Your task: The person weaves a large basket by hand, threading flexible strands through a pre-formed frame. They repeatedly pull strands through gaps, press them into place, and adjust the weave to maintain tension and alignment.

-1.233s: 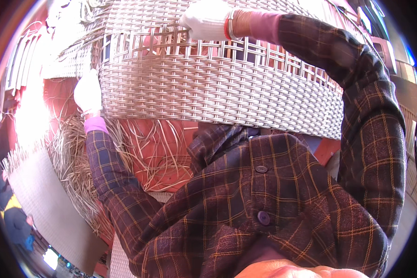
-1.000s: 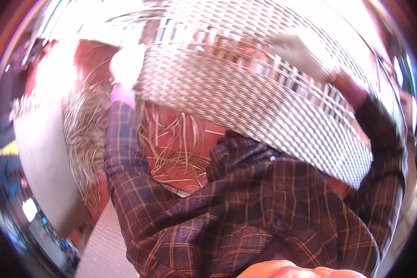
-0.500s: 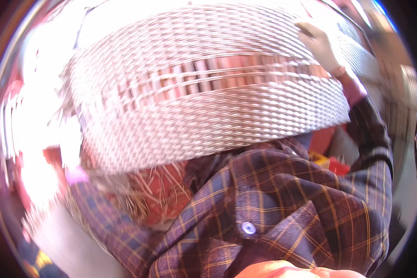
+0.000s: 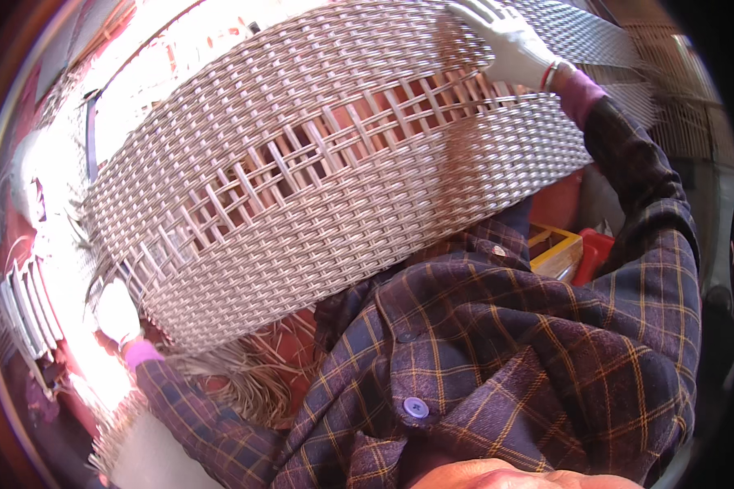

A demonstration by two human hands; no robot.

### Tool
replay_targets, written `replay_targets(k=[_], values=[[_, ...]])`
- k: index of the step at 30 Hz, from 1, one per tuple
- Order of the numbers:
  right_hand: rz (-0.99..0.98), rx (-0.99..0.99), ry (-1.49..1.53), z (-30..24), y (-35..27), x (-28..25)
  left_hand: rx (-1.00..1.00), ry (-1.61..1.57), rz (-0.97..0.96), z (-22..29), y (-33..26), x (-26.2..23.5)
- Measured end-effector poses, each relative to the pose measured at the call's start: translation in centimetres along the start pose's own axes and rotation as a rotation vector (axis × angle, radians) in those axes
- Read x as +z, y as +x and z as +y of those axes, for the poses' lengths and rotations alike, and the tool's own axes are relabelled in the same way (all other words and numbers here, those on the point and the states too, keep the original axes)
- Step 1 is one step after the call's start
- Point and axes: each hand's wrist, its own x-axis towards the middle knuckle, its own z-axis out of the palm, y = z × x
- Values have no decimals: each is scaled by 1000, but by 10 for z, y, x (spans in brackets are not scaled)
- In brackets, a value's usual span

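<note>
A large pale woven wicker basket [image 4: 326,179] fills the upper half of the view, held up and tilted with its right end higher. It has a band of open lattice across its middle. My left hand [image 4: 118,314], in a white glove, grips the basket's lower left end. At the upper right my right hand [image 4: 510,41], also white-gloved, lies with fingers spread on the basket's wall and holds it. Both my sleeves are dark plaid with pink cuffs.
Loose pale weaving strands [image 4: 245,375] lie on a red surface below the basket. A yellow crate [image 4: 559,248] and a red object [image 4: 595,253] sit to the right. More pale wickerwork [image 4: 24,306] stands at the far left.
The basket has swung round in my hands: its left end dropped low and its right end rose. My left hand went down to the lower left, my right hand stayed up at the top right.
</note>
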Motion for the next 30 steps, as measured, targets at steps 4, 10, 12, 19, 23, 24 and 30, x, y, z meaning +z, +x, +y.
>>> replay_targets(k=[4,10,12,19,23,24,30], values=[[-377,270,288,18,3,17,-29,457,86,-1,18,10],[-142,95,310,20,10,18,-116,163,-211,-33,70,49],[-134,107,180,21,10,17,-213,55,-197,-26,83,46],[-69,25,282,32,-7,27,-235,-15,7,-23,86,-4],[-144,92,398,27,-15,10,-249,-95,254,-9,74,-79],[-296,262,504,18,-15,3,-234,-139,325,4,71,-106],[49,62,621,-113,-11,-50,2,-749,417,173,89,-265]])
